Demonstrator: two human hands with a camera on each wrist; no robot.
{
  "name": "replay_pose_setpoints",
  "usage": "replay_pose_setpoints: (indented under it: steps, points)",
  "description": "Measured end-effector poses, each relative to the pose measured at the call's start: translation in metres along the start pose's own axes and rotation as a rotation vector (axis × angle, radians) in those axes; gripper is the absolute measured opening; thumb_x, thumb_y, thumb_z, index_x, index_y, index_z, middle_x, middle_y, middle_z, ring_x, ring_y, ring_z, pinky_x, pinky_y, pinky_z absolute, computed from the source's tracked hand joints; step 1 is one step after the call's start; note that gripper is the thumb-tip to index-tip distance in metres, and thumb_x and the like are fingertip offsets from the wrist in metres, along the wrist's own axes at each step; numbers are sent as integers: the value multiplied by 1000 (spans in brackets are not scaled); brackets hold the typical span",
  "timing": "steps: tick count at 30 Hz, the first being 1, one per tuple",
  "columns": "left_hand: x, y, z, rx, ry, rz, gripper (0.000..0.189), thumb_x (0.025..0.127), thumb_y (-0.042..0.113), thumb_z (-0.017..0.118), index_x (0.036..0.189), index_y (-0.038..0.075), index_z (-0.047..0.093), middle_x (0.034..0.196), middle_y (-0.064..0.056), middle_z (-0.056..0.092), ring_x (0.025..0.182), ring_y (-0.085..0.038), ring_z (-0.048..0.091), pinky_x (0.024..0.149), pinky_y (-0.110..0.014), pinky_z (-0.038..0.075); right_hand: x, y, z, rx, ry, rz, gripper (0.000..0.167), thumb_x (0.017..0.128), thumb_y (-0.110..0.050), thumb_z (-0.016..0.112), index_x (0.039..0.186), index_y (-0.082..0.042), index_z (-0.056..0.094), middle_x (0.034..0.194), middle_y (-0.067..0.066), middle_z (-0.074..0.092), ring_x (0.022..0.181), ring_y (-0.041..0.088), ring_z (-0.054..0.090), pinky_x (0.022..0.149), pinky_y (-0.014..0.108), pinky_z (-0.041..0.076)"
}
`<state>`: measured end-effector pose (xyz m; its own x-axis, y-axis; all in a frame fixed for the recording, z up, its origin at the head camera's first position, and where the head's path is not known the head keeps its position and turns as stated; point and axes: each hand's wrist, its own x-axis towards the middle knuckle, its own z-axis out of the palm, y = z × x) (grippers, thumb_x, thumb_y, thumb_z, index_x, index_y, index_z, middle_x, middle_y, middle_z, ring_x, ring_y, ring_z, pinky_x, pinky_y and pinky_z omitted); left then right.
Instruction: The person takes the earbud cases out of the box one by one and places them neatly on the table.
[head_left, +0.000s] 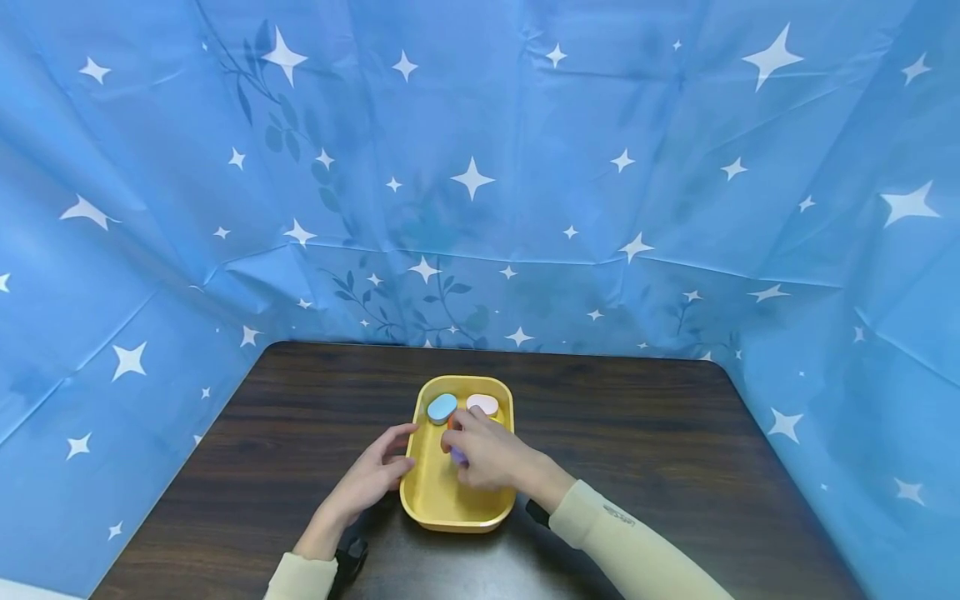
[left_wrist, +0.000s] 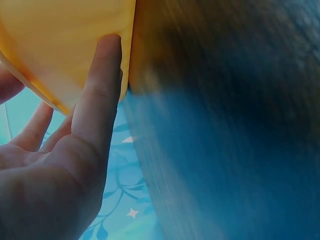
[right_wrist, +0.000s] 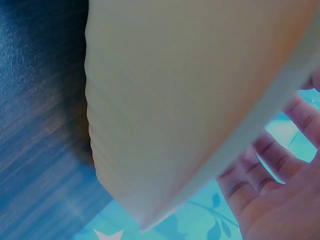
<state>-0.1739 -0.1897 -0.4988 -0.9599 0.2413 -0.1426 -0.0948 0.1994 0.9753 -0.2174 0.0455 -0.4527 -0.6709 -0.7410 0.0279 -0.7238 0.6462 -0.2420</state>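
A yellow tray (head_left: 431,522) stands on the dark table in front of me. My left hand (head_left: 369,477) is at its left side, fingers loosely bent near the rim, and in the left wrist view a straight digit (left_wrist: 97,95) lies against the outer wall. My right hand (head_left: 487,454) reaches over the right rim into the tray, pinching a purple block (head_left: 458,456) that its fingers partly cover. Beyond that hand, a light-blue oval block (head_left: 442,407) and a pale pink oval block (head_left: 483,404) lie at the tray's far end. A bit of orange (head_left: 451,423) shows beside the right fingers.
The dark wood-grain table (head_left: 637,450) extends on both sides of the tray. Behind it and at the sides hangs a blue cloth (head_left: 525,208) with white stars and leaf prints.
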Motion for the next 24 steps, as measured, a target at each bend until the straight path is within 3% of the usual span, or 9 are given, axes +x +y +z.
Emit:
replay_pose_setpoints:
  steps: [16, 24]
  points:
    - [1, 1, 1, 7, 13, -6, 54, 101, 8, 57, 152, 6, 40, 147, -24, 46, 118, -36, 61, 87, -48, 58, -14, 8, -12, 30, 95, 6, 24, 83, -14, 73, 106, -20, 69, 110, -3, 49, 103, 18, 42, 70, 24, 47]
    - [1, 1, 0, 9, 8, -7, 54, 101, 9, 57, 152, 6, 40, 147, -25, 46, 119, -37, 61, 87, -47, 58, -20, 14, -19, 52, 147, 1, 24, 83, -12, 74, 105, -20, 70, 114, 0, 51, 105, 19, 44, 75, 26, 49]
